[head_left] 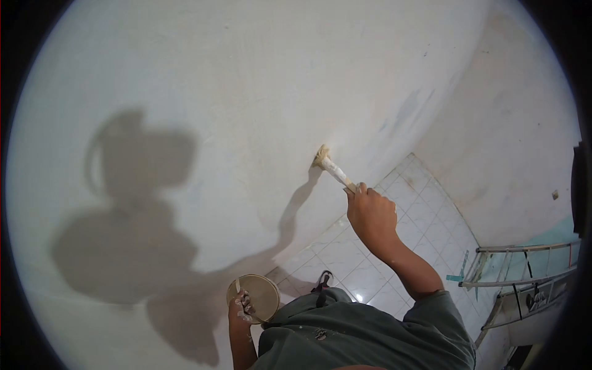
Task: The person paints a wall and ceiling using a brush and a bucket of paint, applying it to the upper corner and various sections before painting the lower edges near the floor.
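My right hand (372, 216) is closed around the paint-smeared handle of a paintbrush (336, 171). Its splayed, cream-coloured bristles press against the white wall (246, 80). Low by my waist, my left hand (242, 306) is closed on a round bucket (266, 296) seen from above, its fingers spotted with white paint. A pale narrow piece sticks up beside those fingers. Beige material shows inside the bucket's round rim.
Folding ladders (521, 283) lean at the right, near the adjoining wall (518, 142). White tiles (345, 256) cover the floor, where a sandalled foot (324, 280) shows. My shadow (135, 234) falls across the wall at left.
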Motion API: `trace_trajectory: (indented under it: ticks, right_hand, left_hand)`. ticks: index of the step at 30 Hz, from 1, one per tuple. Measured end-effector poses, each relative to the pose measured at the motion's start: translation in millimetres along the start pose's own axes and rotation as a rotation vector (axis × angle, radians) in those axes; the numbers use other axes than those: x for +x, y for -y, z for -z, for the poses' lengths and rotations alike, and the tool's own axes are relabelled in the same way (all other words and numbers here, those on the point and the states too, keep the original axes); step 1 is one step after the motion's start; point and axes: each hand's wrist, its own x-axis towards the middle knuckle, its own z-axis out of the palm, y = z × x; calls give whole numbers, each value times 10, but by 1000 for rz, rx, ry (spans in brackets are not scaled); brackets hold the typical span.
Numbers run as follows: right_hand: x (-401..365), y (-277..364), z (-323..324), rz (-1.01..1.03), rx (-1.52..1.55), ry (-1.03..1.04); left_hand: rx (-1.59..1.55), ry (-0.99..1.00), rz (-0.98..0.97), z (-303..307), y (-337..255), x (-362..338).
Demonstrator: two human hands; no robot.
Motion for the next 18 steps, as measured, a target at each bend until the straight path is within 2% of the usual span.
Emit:
trace_trajectory:
  ticks: [4,6,7,9,10,11,13,14,15,17,18]
  right_hand:
    - [206,-194,-207,45,183,-116]
    - [362,-282,-305,-174,645,282]
    - [419,-288,-258,-185,642,272]
    - [508,-236,-180,-442,1204,746]
    - [507,-184,-247,-516,1430,811]
    - [535,-187,-299,-494,1430,831]
    - [646,-90,-523,-556,1987,997]
    - [698,-17,-729,-500,2157,1022]
    - [705,159,-857,-479,2154,1081]
    - [753,543,-1103,-409,1683,571]
    - [876,664,-1388,-367,1343,378]
  left_hand:
    - [35,45,18,40,14,65]
    - [91,49,49,21,-48,88]
    - [101,61,50,25,-79,111]
    - [172,52,4,36,-48,139]
    - [155,46,3,40,-8,156]
    - [139,74,-6,25,0,143]
    - [110,62,-46,-23,-81,-3]
    - [68,77,-68,-89,-75,-91]
    - [19,91,-88,-125,-56,-139]
    - [-51,49,-123,-124,-24,-147]
    - [-105,66,-141,-142,-13,-147]
